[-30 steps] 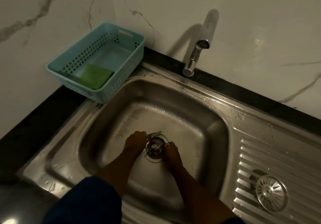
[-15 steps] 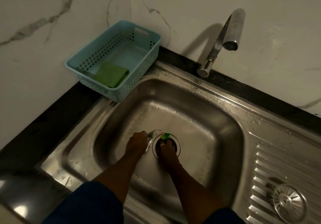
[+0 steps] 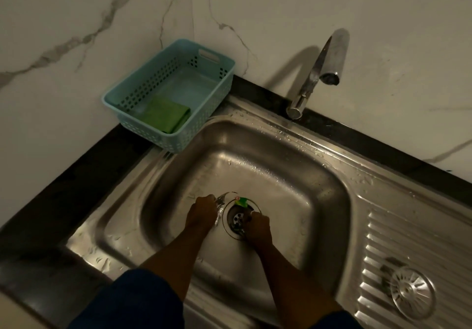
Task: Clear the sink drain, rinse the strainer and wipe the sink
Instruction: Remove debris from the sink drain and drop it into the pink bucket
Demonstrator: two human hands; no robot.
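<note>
Both my hands are down in the steel sink (image 3: 293, 149) at the drain (image 3: 238, 218). My left hand (image 3: 200, 213) sits just left of the drain, closed on a crumpled shiny wrapper (image 3: 220, 207). My right hand (image 3: 258, 226) is at the drain's right rim, fingers pinched on a dark bit of debris in the opening. A small green wrapper scrap (image 3: 241, 201) lies on the drain's far rim. The round metal strainer (image 3: 411, 293) lies on the ribbed drainboard at lower right.
A light blue perforated basket (image 3: 219, 93) holding a folded green cloth (image 3: 166, 118) stands on the black counter at the sink's back left. The chrome tap (image 3: 316, 73) rises behind the sink, no water running. Marble wall behind; droplets on the sink rim.
The view has shifted left and down. My right hand has slid off the drain centre to its right rim, uncovering the opening. My left hand holds the wrapper in the same place.
</note>
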